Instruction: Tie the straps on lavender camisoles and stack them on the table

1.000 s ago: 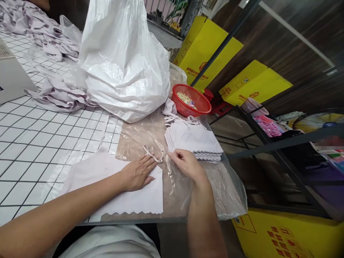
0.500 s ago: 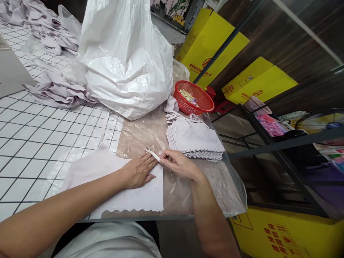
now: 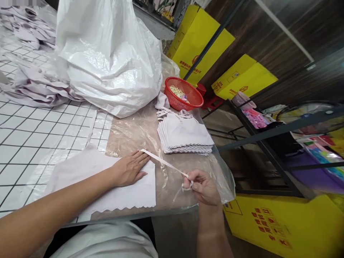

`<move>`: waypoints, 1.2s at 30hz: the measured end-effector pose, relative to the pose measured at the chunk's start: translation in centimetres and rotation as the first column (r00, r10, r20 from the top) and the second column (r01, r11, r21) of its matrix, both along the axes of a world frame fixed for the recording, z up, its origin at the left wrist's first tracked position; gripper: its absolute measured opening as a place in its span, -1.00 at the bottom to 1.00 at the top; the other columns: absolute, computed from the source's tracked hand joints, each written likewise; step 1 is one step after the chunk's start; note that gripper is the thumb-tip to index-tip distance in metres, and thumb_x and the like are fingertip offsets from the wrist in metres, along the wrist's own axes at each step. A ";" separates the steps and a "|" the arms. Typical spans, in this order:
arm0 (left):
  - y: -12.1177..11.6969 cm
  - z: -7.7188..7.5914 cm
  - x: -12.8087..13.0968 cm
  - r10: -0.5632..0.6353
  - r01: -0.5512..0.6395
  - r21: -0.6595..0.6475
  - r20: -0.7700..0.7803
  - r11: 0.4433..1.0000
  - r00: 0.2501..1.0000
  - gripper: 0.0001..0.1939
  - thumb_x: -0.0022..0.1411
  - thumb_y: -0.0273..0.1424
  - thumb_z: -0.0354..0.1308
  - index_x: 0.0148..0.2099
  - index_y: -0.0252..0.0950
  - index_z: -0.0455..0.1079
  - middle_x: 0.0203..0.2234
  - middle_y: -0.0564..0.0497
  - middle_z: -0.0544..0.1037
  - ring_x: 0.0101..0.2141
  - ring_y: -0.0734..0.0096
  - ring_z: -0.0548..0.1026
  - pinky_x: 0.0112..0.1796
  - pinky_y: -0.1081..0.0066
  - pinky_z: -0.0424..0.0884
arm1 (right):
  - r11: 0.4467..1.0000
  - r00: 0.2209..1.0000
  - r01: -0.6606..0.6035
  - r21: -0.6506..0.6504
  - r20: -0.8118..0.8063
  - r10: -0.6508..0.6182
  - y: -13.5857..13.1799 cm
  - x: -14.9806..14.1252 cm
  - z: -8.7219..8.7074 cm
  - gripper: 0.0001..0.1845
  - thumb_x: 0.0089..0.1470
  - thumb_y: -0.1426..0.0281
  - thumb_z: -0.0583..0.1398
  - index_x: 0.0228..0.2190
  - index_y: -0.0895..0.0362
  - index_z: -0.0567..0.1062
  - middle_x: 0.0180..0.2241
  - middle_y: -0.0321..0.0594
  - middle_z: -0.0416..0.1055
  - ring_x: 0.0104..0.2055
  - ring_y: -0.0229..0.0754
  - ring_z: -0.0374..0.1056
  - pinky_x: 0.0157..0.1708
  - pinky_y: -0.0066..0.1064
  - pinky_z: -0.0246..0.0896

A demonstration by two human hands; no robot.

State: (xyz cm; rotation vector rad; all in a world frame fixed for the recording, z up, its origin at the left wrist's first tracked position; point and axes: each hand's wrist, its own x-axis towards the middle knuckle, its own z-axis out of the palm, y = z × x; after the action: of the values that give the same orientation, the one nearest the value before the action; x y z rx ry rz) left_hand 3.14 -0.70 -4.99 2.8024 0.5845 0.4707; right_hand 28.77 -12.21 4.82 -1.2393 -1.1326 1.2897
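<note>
A pale lilac camisole (image 3: 107, 193) with a scalloped hem lies on the table in front of me. My left hand (image 3: 131, 166) is flat on it, fingers stretched out near its upper right corner. From under those fingertips a thin strap (image 3: 163, 161) runs taut to the right. My right hand (image 3: 202, 186) pinches the strap's far end, which loops around the fingers. Another strap (image 3: 92, 125) stretches away from the camisole's left side. Just beyond my hands sits a neat stack of matching camisoles (image 3: 185, 132).
A big white plastic bag (image 3: 113, 61) stands behind the camisole, with heaped lilac garments (image 3: 37, 86) to its left. A red mesh basket (image 3: 185, 91) is behind the stack. To the right are a dark metal rack (image 3: 263, 150) and yellow boxes (image 3: 204, 46).
My right hand has moved right and toward me, drawing the strap out straight from my left fingertips. My left hand stays flat on the camisole. The view has shifted slightly.
</note>
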 end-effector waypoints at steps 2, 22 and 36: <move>0.1 0.0 -0.1 0.000 0.000 -0.014 -0.007 1.000 1.000 -0.39 0.44 -0.13 -0.15 0.34 -0.43 0.17 0.27 -0.25 0.31 0.29 0.05 0.22 0.28 0.09 0.10 | 0.999 0.997 0.048 0.009 -0.055 -0.047 1.1 -0.9 -0.1 -0.60 -0.28 0.13 0.49 -0.52 0.06 0.47 -0.66 -0.37 0.42 -0.60 -0.28 0.30 -0.53 -0.44 0.24; 2.7 4.7 0.7 -0.135 0.189 -0.252 0.216 0.949 0.967 -0.69 0.44 -0.41 -0.11 -0.21 -0.29 0.46 -0.18 -0.14 0.52 -0.13 0.25 0.49 -0.12 0.35 0.43 | 0.963 0.973 -0.230 -0.139 -0.004 0.231 1.0 -7.4 -0.6 -0.70 0.04 0.22 0.35 -0.23 0.13 0.55 -0.37 -0.20 0.62 -0.32 -0.26 0.48 -0.29 -0.43 0.32; 5.2 3.2 -0.9 0.175 -0.093 -0.305 0.254 0.948 0.951 -0.90 0.24 -0.44 0.12 -0.19 -0.31 0.41 -0.30 -0.05 0.48 -0.36 0.38 0.46 -0.33 0.39 0.42 | 0.916 0.901 -0.390 -0.092 0.168 0.400 -0.9 -6.6 -0.6 -0.68 0.26 0.24 0.14 -0.14 0.14 0.61 -0.31 -0.16 0.64 -0.34 -0.27 0.45 -0.39 -0.46 0.25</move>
State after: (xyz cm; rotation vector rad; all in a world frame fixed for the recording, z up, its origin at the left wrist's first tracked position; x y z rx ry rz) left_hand 2.20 4.47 -1.76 2.3745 0.7208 0.7281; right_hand 22.14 -13.08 4.23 -1.2278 -1.5514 1.5374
